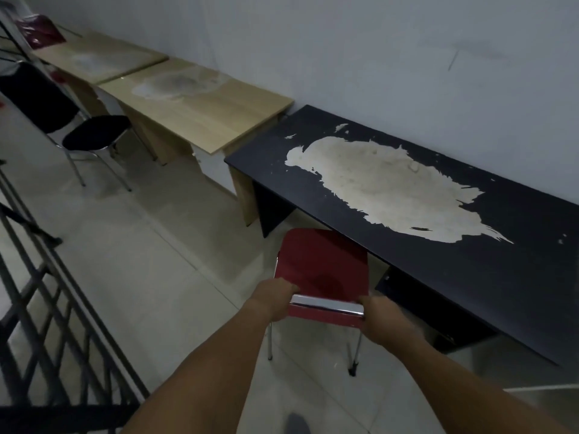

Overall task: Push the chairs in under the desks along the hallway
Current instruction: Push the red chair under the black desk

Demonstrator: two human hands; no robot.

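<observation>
A red chair (322,264) with chrome legs stands on the floor beside the black desk (517,277), whose top has a large worn pale patch. The far part of the seat reaches under the desk's front edge. My left hand (275,297) grips the left end of the chair's backrest top. My right hand (380,317) grips its right end. Further along the wall stand two light wooden desks (219,114), (103,54). A black chair (94,134) sits out in the hallway in front of the nearer wooden desk.
A dark metal railing (47,308) runs along the left side of the tiled hallway. A dark red chair (40,31) shows at the far end near the farthest desk. The grey wall (376,57) backs all the desks.
</observation>
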